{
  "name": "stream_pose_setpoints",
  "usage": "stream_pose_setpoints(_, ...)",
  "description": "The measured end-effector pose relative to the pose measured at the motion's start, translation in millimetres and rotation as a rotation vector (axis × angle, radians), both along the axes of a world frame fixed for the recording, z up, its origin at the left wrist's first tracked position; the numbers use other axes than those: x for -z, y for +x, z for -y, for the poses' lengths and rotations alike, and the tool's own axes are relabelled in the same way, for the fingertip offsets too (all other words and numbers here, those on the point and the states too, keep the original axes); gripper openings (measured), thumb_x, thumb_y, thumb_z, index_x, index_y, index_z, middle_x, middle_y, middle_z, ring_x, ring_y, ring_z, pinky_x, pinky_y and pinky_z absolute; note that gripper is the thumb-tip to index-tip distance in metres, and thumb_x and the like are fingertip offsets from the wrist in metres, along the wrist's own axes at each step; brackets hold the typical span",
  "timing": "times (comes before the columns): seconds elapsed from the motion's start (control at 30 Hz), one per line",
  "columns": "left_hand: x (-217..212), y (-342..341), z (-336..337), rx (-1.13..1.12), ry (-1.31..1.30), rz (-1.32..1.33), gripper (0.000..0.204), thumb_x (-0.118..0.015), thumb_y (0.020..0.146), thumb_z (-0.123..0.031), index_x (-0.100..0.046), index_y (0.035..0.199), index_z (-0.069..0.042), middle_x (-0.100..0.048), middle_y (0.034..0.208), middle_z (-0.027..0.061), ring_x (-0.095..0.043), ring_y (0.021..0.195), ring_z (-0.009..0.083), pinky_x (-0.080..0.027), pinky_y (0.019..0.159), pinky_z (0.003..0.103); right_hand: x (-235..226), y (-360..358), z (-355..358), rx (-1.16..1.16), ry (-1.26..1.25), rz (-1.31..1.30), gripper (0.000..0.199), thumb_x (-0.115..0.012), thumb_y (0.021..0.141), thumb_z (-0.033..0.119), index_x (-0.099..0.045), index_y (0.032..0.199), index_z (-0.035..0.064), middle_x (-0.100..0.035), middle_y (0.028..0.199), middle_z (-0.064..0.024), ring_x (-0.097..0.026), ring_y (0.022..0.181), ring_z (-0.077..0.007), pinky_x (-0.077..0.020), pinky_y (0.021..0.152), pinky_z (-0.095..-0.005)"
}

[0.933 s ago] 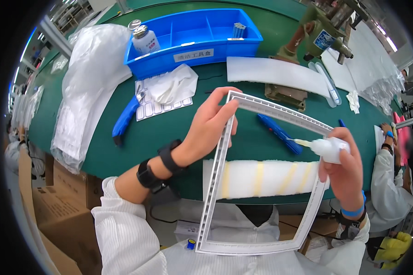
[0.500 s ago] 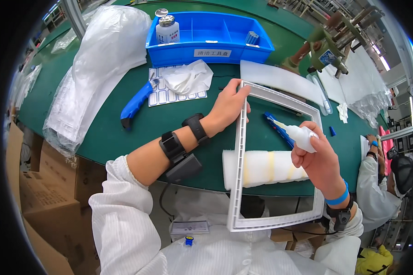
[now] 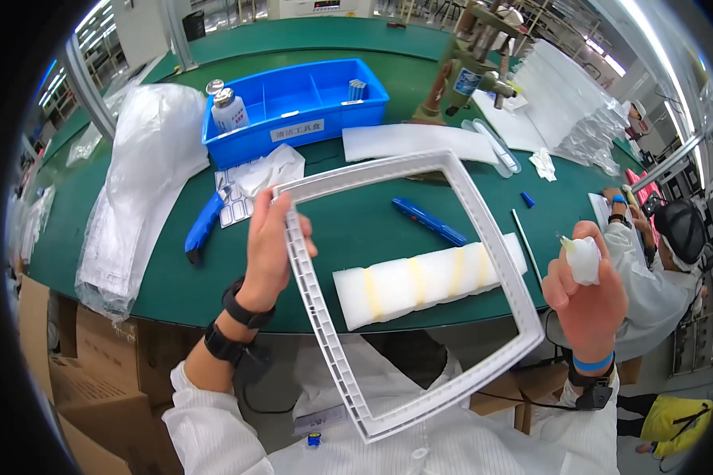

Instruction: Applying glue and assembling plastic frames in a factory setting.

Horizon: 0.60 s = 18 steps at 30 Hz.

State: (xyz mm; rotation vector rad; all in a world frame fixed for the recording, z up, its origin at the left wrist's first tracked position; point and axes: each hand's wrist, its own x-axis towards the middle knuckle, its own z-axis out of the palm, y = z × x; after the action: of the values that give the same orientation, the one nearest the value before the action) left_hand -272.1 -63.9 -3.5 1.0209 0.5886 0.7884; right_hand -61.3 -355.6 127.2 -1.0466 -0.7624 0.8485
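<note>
My left hand [image 3: 271, 252] grips the upper left corner of a white rectangular plastic frame [image 3: 322, 313], with fingers closed around its edge. Tilted, the frame hangs over the table's near edge, its ribbed side facing up toward me. In my right hand [image 3: 586, 305], held to the right of the frame and apart from it, is a small white squeeze bottle [image 3: 584, 261] with a narrow pale tip. Through the frame's opening I see a blue marker pen [image 3: 428, 222] and a white foam block [image 3: 400, 289] with yellowish bands, both lying on the green table.
A blue divided bin [image 3: 293, 107] holds a white dispenser bottle [image 3: 230, 111]. A blue-handled tool [image 3: 206, 226] lies beside a crumpled white cloth [image 3: 273, 170]. Plastic-wrapped sheets [image 3: 146, 182] lie left. A green press [image 3: 459, 79] stands behind. A co-worker [image 3: 650, 269] sits at right.
The frame has swung counterclockwise and shifted left with my left hand. My right hand has drawn the squeeze bottle away to the right, out from over the frame. The whole view has turned.
</note>
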Motion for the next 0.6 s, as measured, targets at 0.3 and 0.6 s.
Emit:
stream_pose_setpoints(0.3,-6,-12,37,-0.156,-0.087,-0.034,0.022,-0.044,0.102,-0.028,-0.037,0.112,-0.009,-0.063,0.081,0.0113,-0.066,0.056,0.0203,-0.058,0.05,0.035,12,1,31,0.034,0.045,-0.034,0.045,-0.058,0.094,0.035,-0.041,0.122,0.004,-0.049,0.069,-0.0051,-0.052,0.061,-0.0172,-0.0391,0.054,-0.0287)
stream_pose_setpoints(0.6,4,7,65,-0.239,-0.197,0.156,0.034,-0.042,0.103,-0.025,-0.024,0.128,-0.009,-0.051,0.121,0.0239,-0.065,0.097,0.0465,-0.058,0.083,0.051,45,-4,48,0.061,0.002,-0.069,0.049,-0.064,0.088,0.033,-0.044,0.118,0.0003,-0.061,0.079,-0.0102,-0.06,0.062,-0.0188,-0.0486,0.054,-0.0287)
